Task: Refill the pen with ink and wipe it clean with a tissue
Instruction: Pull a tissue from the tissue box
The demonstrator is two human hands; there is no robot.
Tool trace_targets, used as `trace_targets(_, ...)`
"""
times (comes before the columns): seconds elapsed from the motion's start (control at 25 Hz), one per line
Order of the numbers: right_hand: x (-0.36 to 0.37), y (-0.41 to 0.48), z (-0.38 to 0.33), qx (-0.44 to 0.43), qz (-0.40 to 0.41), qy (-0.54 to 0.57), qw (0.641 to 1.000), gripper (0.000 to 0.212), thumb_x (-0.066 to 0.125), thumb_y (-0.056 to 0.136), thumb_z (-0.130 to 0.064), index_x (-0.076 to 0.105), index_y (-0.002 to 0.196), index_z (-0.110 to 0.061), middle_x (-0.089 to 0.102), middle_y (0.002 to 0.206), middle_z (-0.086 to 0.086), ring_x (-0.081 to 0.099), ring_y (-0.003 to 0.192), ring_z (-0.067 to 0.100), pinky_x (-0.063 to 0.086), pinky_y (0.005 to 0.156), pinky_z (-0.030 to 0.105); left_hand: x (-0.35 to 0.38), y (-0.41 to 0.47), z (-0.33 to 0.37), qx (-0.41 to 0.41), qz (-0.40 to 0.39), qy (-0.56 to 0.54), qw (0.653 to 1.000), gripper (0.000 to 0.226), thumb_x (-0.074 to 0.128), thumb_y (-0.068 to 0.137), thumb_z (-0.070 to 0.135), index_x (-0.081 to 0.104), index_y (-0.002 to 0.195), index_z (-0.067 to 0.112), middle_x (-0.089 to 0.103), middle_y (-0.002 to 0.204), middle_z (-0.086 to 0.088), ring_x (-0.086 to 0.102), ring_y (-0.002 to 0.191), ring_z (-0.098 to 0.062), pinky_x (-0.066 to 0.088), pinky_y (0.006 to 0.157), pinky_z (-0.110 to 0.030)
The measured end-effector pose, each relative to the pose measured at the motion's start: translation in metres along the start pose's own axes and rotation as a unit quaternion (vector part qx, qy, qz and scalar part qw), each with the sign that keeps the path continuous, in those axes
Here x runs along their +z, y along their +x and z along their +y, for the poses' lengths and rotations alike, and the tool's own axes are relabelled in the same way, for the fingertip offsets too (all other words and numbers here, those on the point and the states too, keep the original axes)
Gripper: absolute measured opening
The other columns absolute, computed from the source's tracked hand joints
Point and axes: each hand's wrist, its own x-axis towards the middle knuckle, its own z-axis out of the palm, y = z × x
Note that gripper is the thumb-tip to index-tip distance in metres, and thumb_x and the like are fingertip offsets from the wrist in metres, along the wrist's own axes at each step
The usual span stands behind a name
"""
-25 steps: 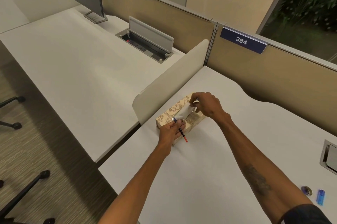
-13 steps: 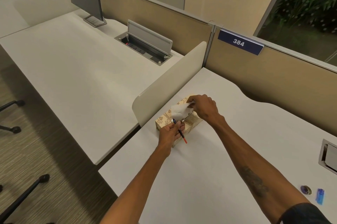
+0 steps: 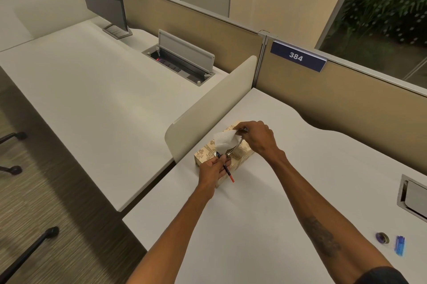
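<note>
Your right hand (image 3: 255, 138) is pinched shut on a tissue (image 3: 225, 141), lifting it out of the top of the tissue box (image 3: 208, 155), w/ the sheet partly up and its lower end at the slot. Your left hand (image 3: 213, 168) is closed on the pen (image 3: 227, 171), right at the near end of the box; the red end of the pen pokes out toward you, and a shiny rounded bit shows above your fingers, prob the nib end or a metal part, too small to tell. Holding the pen there keeps it a short reach from the tissue, so the wipe can start as soon as the sheet is free. It also keeps any wet ink over the box rather than over the white table (image 3: 254, 226).

A small dark round item (image 3: 382, 237), maybe an ink pot or cap, and a blue item (image 3: 400, 245) lie well apart from the box, toward your right elbow. Left there, they're out of the way of both hands. That suggests refill is prob done and you're on the wipe step, but can't confirm from here.

Next, judged only: pull the tissue clear, bring it to the pen, wrap and rub. Risk: sheet tears, or box lifts, since neither hand seems to pin it.
</note>
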Motion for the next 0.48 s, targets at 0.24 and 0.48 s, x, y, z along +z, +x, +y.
trace_targets(0.24, -0.002, -0.007, 0.005, -0.038, 0.014, 0.021, 0.999, 0.038, 0.067, 0.087, -0.017, 0.063, 0.119, -0.038, 0.066, 0.121, -0.01, 0.066, 0.099, 0.015, 0.053, 0.077, 0.034, 0.001, -0.002, 0.003, -0.002, -0.003, -0.007, 1.0, 0.031, 0.066, 0.093, 0.015, 0.066, 0.12, 0.0, 0.075, 0.109, -0.01, 0.074, 0.093, -0.014, 0.059, 0.072, -0.022)
trace_targets(0.48, 0.009, -0.02, 0.008, -0.142, -0.019, 0.006, 0.99, 0.05, 0.071, 0.081, -0.018, 0.042, 0.12, -0.031, 0.04, 0.128, -0.01, 0.06, 0.079, 0.012, 0.047, 0.054, 0.025, 0.003, -0.004, 0.003, 0.008, 0.002, -0.001, 1.0, 0.027, 0.067, 0.093, 0.018, 0.068, 0.118, 0.007, 0.076, 0.108, -0.007, 0.074, 0.097, -0.015, 0.059, 0.073, -0.023)
